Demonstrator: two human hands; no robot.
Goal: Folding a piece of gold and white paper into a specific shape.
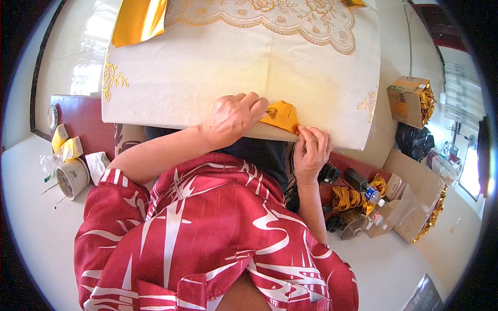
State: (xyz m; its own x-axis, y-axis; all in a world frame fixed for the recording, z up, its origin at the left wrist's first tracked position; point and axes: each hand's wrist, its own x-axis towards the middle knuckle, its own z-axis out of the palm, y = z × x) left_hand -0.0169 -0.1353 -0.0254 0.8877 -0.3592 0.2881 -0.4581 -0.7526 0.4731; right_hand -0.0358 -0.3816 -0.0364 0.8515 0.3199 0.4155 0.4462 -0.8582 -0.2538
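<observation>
A folded piece of shiny gold paper (pixel 282 117) lies near the front edge of the cloth-covered table (pixel 207 67). Its outline is roughly a flattened triangle with creases across it. My left hand (pixel 234 118) is closed at its left end, fingers curled and knuckles up; the fingertips are partly hidden. At the right corner, the thumb and fingers of my right hand (pixel 312 149) pinch the paper. Farther back at the left, a larger gold sheet (pixel 138 25) hangs over the lace runner's side of the table. Another bit of gold (pixel 354 2) shows at the far right edge.
A cream lace runner (pixel 290 15) covers the table's far part. To the right stand a cardboard box (pixel 407 101) stuffed with gold pieces, a black bag (pixel 414 140), gold bundles (pixel 346 198) and plastic bottles (pixel 374 195). At left sits a white pot (pixel 72 179) near yellow-and-white packets (pixel 71 149).
</observation>
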